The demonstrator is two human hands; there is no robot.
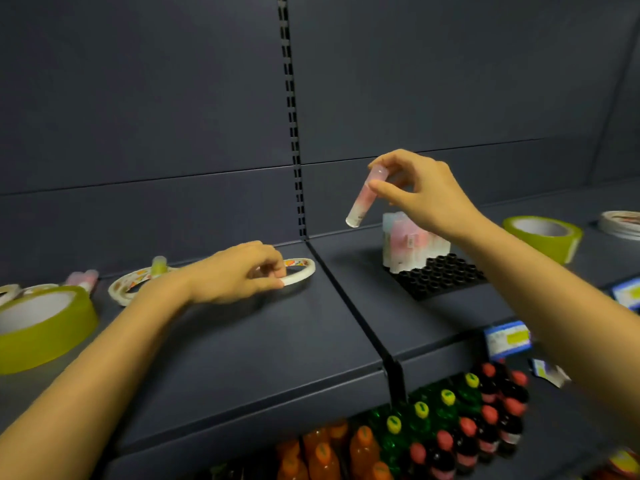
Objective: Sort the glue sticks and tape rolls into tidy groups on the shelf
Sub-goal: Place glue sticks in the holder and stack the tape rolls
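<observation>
My right hand pinches the cap end of a pink and white glue stick and holds it tilted in the air, just left of a cluster of glue sticks standing in a black holder tray. My left hand grips a thin white tape roll lying flat on the dark shelf. Another thin patterned tape roll lies left of that hand, with a green-capped glue stick behind it and pink glue sticks further left.
A wide green tape roll sits at the left edge, another green roll at the right, and a stack of thin rolls at the far right. A metal divider splits the shelf. Bottles fill the shelf below.
</observation>
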